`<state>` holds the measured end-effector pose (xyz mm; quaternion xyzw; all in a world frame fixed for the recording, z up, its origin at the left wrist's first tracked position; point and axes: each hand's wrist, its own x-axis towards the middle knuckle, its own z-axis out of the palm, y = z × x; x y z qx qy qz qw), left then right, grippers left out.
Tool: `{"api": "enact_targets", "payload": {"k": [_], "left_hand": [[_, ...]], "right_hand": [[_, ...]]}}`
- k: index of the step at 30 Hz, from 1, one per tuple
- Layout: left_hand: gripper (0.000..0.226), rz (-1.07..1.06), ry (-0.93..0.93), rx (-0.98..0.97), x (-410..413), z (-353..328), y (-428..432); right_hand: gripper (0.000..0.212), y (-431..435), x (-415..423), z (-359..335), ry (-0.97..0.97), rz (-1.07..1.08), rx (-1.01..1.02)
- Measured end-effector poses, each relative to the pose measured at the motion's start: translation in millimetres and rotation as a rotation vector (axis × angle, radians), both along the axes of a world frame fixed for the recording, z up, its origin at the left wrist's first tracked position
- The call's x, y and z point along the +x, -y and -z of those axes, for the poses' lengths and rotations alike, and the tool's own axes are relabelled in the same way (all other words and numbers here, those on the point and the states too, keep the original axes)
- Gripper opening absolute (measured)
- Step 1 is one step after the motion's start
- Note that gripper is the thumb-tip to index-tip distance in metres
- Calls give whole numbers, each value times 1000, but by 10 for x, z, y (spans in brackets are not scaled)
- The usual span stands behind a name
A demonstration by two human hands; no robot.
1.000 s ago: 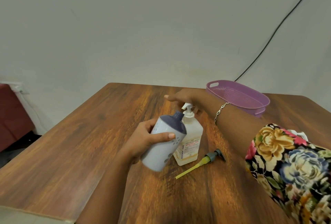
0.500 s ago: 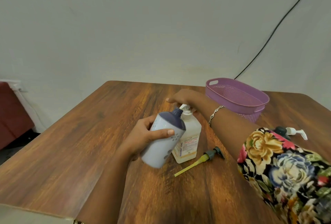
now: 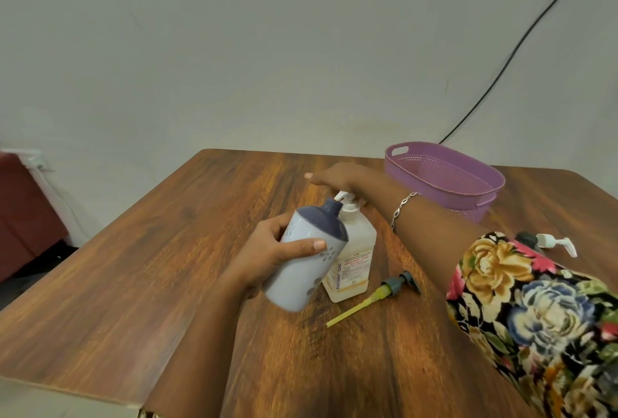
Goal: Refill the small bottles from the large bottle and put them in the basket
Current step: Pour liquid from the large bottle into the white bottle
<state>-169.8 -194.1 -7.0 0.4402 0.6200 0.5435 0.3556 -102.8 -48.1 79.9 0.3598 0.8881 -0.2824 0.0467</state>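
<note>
Mostly, floral sleeve (image 3: 535, 317) hides another pump bottle (image 3: 553, 243).

Obstacles on your desk (image 3: 150, 267): loose pump (image 3: 389, 289), large bottle (image 3: 357, 240). Your right forearm (image 3: 434, 227) crosses before the basket (image 3: 418, 170).

- Wooden table (image 3: 167, 267), brown grain.
- Large bottle (image 3: 354, 260) stands upright at centre.
- Loose pump (image 3: 378, 295) with yellow tube lies just right of it.
- Purple basket (image 3: 468, 207) sits far right.
- White-nozzled pump top (image 3: 548, 242) at right, partly hidden by a sleeve (image 3: 535, 317).
</note>
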Motion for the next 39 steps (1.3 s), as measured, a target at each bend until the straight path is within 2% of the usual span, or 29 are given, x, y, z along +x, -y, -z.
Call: {"api": "enact_targets", "payload": {"k": [5,10,15,18,22,26,31,39], "left_hand": [[64,-9,-7,-1,-4,-7,-7],[63,-9,-13,-5,0,-25,9],[63,-7,-19,-8,4,-28,12],[62,-7,-16,-7,16,-40,11],[62,-11,-9,-4,28,-44,7],[61,-9,-12,-10,40,-58,16],[62,-8,-15,-17,43,-72,22],[60,-13,-9,-12,35,-57,25]], "right_hand": [[52,-18,-28,23,50,-14,103],[67,-40,9,-65,-13,25,-60],[69,-24,-6,-63,22,0,-31],[66,-17,-37,-22,21,-17,24],[50,-41,-52,60,32,0,115],[64,-26,-47,23,17,25,64],[69,-28,20,-91,2,-21,-56],[65,-14,-21,45,-2,16,45]]}}
